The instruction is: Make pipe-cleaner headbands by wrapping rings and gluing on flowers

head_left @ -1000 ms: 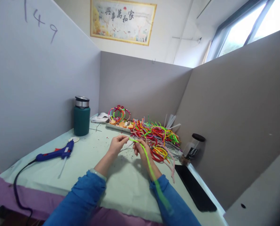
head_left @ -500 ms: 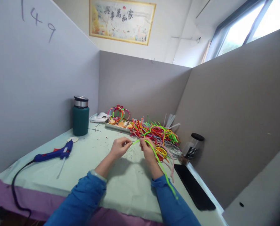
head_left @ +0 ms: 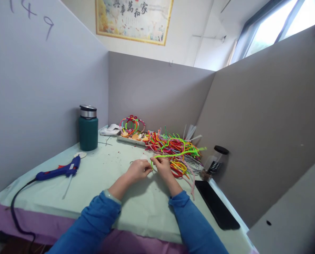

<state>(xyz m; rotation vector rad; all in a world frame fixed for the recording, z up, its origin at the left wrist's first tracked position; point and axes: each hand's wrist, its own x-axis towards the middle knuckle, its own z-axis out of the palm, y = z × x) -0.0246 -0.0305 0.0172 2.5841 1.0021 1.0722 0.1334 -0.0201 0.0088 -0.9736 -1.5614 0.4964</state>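
Note:
A bright green fuzzy stem runs from between my hands out to the right, over a heap of coloured stems. My right hand pinches it near its left end. Close by on the left, my left hand has its fingers pressed together at the stem's short bent end. A thin dark wire or stem shows just behind my left fingers; whether it is held is unclear. Round coloured hoops stand on a metal tray with small pieces, beyond my hands.
At left stand a green bottle and a blue glue gun with its cord over the table edge. A black flat object and a clear jar are at right. Grey partitions enclose the table.
The green stem's long end has swung from over my right forearm up and away across the heap. My hands have drawn slightly closer together, and the view has tilted a little downward.

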